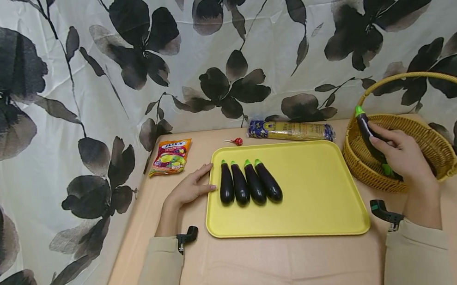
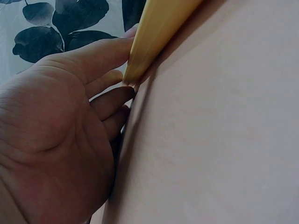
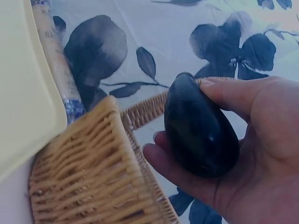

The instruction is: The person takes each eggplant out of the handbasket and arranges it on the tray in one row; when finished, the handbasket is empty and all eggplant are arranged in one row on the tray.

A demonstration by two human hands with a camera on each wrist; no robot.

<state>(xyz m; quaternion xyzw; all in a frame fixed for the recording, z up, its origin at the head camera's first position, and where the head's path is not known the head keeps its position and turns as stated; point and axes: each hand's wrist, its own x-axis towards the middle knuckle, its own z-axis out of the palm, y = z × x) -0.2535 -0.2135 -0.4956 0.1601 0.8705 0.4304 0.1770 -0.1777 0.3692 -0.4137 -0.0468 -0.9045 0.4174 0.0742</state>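
Note:
Over the wicker basket (image 1: 402, 126), my right hand (image 1: 407, 156) grips a dark purple eggplant (image 1: 365, 130), its green stem end pointing up and away. The right wrist view shows the eggplant's rounded end (image 3: 201, 135) between thumb and fingers. Green bits (image 1: 388, 171) show inside the basket below, partly hidden by that hand. My left hand (image 1: 189, 188) touches the left edge of a yellow tray (image 1: 317, 189), fingers fairly straight; in the left wrist view its fingertips meet the tray's side (image 2: 152, 39). Several eggplants (image 1: 254, 184) lie side by side on the tray's left half, stems away from me.
Behind the tray lie a long pack of what looks like dry noodles (image 1: 292, 130) and a red lollipop (image 1: 237, 141). A bright snack bag (image 1: 170, 157) is at the back left. The basket's tall handle (image 1: 434, 73) arches above it. A floral curtain (image 1: 219, 55) hangs behind the table.

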